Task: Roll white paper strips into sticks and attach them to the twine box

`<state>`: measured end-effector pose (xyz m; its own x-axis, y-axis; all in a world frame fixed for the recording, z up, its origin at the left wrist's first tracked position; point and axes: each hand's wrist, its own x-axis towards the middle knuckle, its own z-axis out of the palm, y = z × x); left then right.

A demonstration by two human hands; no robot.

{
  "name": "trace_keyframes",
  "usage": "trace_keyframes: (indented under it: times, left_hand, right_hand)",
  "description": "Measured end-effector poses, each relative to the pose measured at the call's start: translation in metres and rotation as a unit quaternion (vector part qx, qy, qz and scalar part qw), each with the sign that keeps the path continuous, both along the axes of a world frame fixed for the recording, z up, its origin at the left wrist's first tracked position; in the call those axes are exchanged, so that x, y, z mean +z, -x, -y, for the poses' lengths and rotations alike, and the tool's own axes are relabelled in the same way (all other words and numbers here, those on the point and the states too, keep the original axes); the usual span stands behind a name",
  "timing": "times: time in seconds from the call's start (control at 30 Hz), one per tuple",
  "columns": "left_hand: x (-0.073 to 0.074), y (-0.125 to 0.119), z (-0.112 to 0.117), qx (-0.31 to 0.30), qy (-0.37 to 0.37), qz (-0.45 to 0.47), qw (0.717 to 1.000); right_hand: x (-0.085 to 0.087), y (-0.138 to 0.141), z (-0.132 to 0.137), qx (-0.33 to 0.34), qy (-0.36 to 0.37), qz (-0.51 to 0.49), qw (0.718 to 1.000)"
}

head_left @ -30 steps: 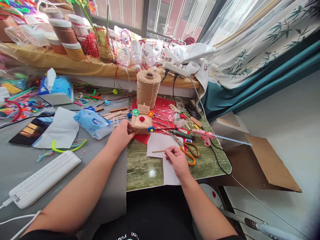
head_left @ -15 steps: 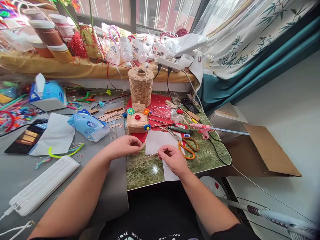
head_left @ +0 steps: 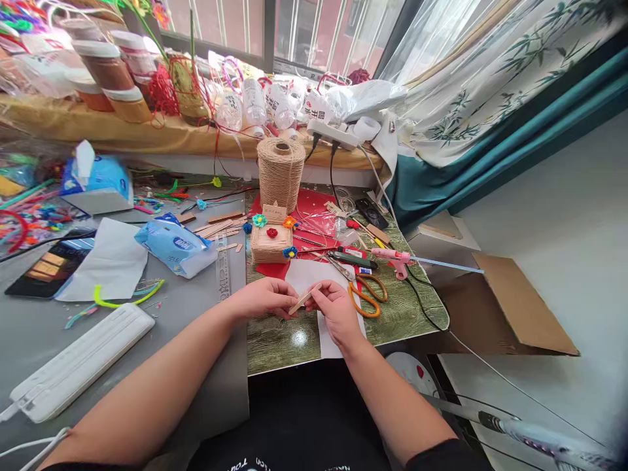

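A flat wooden craft stick (head_left: 305,299) slants between my hands, above the front of the green wood-patterned board. My left hand (head_left: 267,298) pinches its lower left end. The upper right end sits between the thumb and fingers of my right hand (head_left: 338,315). Under my right hand lies a white paper sheet (head_left: 328,337). Just beyond my hands stands a twine-wrapped box (head_left: 271,250) with several small coloured flowers and a little wooden sign (head_left: 274,212). Orange-handled scissors (head_left: 366,294) rest right of my right hand.
A big twine spool (head_left: 281,175) stands behind the box. A pink glue gun (head_left: 396,259) lies near the board's right edge, its cord hanging off. Loose craft sticks (head_left: 218,227), a clear ruler (head_left: 224,275), a tissue pack (head_left: 176,245) and a white power strip (head_left: 83,363) are leftward.
My left hand has moved right and down to meet the stick. The stick is now tilted up more steeply, held between both hands. The view has shifted slightly.
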<state>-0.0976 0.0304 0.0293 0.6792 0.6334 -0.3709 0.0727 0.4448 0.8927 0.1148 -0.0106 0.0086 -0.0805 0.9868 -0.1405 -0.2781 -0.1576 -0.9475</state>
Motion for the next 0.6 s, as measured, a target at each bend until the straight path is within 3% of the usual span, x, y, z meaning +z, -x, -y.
trace_keyframes:
  times: [0.17,0.3,0.37,0.43,0.53,0.6]
  left_hand:
    - [-0.004,0.000,0.000,-0.007,0.049,0.019,0.999]
    - [-0.006,0.000,-0.002,-0.018,0.001,0.016,1.000]
    - [-0.007,-0.003,-0.001,-0.017,-0.092,-0.023,0.995]
    - [-0.010,-0.007,0.000,0.007,-0.232,-0.085,0.969]
    - [-0.015,-0.011,0.000,0.060,-0.435,-0.147,0.887]
    - [-0.021,-0.011,-0.004,0.067,-0.521,-0.160,0.836]
  right_hand:
    - [0.000,0.002,0.000,-0.004,-0.001,-0.013,1.000]
    - [0.002,0.000,0.001,0.013,-0.016,-0.014,1.000]
    - [0.005,-0.002,0.001,0.027,-0.033,0.004,0.999]
    - [0.009,-0.003,0.000,0.032,-0.058,0.040,0.997]
    - [0.013,-0.004,-0.002,0.023,-0.114,0.118,0.986]
    - [0.012,-0.003,-0.005,0.017,-0.154,0.173,0.973]
